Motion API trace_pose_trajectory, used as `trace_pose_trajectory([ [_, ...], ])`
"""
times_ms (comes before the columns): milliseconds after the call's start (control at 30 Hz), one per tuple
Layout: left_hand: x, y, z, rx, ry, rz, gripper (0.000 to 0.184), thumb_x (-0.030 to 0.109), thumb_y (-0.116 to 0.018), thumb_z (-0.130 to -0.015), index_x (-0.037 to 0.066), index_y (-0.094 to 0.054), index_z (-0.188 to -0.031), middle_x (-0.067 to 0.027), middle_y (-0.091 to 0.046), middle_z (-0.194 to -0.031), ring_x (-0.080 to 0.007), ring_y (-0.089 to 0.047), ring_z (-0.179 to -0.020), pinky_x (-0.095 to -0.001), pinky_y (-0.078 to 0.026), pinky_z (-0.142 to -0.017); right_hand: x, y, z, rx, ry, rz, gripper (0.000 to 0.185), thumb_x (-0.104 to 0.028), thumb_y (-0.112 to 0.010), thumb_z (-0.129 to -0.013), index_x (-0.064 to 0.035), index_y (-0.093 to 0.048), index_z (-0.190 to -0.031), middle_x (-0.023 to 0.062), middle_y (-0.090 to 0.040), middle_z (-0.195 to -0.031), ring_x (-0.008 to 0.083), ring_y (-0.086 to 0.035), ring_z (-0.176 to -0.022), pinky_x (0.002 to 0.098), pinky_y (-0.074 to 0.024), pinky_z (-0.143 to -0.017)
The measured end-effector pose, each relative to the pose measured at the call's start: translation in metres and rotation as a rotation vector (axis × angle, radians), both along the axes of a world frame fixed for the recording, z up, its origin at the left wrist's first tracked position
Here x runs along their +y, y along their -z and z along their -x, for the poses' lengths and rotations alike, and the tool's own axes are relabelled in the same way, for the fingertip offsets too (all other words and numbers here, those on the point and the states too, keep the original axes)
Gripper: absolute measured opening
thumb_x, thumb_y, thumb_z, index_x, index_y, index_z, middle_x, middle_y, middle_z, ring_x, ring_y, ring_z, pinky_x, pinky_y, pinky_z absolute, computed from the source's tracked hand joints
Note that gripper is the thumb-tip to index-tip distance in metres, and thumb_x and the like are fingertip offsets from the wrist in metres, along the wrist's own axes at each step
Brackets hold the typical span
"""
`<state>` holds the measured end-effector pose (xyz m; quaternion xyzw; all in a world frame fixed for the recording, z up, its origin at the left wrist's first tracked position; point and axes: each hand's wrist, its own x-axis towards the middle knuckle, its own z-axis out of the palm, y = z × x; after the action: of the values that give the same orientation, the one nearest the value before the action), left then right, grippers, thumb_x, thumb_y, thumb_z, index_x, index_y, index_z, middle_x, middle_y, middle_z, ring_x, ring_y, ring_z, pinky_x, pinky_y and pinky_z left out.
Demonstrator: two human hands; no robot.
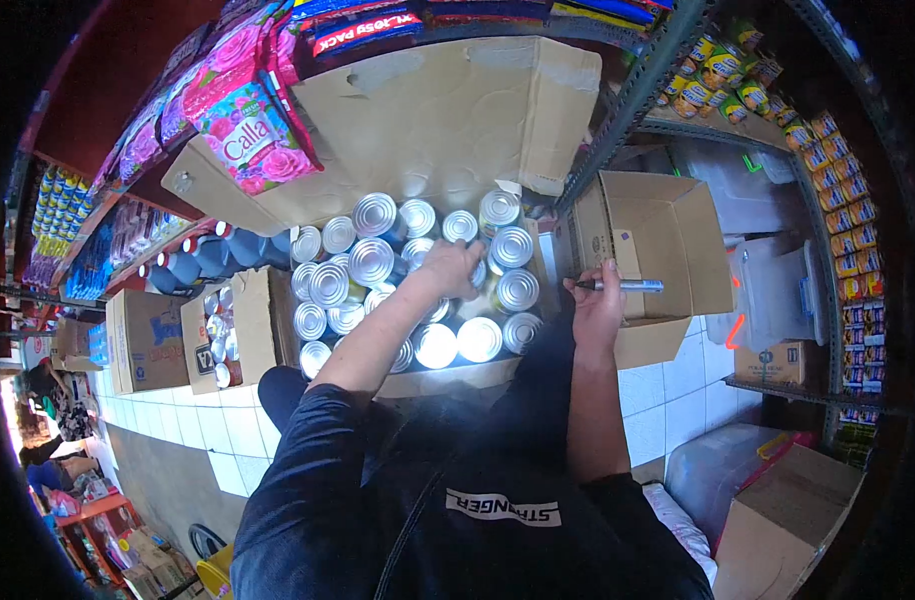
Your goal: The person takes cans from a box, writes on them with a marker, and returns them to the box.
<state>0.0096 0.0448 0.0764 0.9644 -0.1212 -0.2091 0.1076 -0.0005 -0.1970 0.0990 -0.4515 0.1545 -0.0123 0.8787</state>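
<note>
My left hand (452, 270) reaches into an open cardboard box packed with upright tin cans (372, 262). Its fingers are bent around the top of a can near the middle of the box, and they partly cover it. To the right, my right hand (600, 308) is closed around a marker pen (633, 286), whose dark end shows by the fingers and whose silver barrel points right. Silver lids face up across the box, and some cans sit higher than others. The raised flap (428, 130) of the box stands behind them.
An open cardboard box (668, 235) stands at the right. On the left is another box (263, 320) with cans, beside a closed carton (148, 340). Metal shelving (628, 110) rises at the right. A pink Calla pack (253, 140) hangs over the flap.
</note>
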Motion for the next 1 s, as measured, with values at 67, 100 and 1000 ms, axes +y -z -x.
trace_pose_trajectory([
  [67, 0.003, -0.001, -0.004, -0.09, -0.058, 0.043, 0.068, 0.033, -0.075, -0.058, 0.007, -0.047, -0.114, -0.02, -0.059, -0.101, -0.0354, -0.058, -0.096, -0.0416, -0.043, -0.086, 0.0, 0.001, -0.001, -0.006, 0.004, -0.005, 0.024, -0.031, -0.057, -0.088, -0.0091, -0.049, -0.082, 0.0033, -0.05, -0.07, 0.0131, -0.052, -0.061, 0.0353, -0.0533, -0.061],
  [100, 0.005, -0.003, -0.009, -0.119, -0.093, 0.073, 0.068, 0.033, -0.074, -0.058, 0.006, -0.047, -0.114, -0.0202, -0.059, -0.101, -0.0358, -0.058, -0.096, -0.0421, -0.044, -0.086, 0.002, -0.001, -0.001, -0.01, 0.015, -0.01, 0.024, -0.03, -0.056, -0.089, -0.0076, -0.048, -0.082, 0.0038, -0.05, -0.069, 0.0122, -0.051, -0.058, 0.034, -0.0537, -0.06],
  [1000, 0.013, 0.019, -0.042, -0.475, -0.198, -0.032, 0.035, 0.03, -0.066, -0.072, 0.008, -0.059, -0.098, -0.0132, -0.059, -0.096, -0.0297, -0.054, -0.1, -0.0432, -0.044, -0.084, 0.008, -0.008, -0.002, 0.015, 0.029, 0.018, 0.026, -0.03, -0.055, -0.09, -0.0059, -0.048, -0.083, 0.0049, -0.05, -0.068, 0.0124, -0.051, -0.055, 0.0304, -0.0534, -0.056],
])
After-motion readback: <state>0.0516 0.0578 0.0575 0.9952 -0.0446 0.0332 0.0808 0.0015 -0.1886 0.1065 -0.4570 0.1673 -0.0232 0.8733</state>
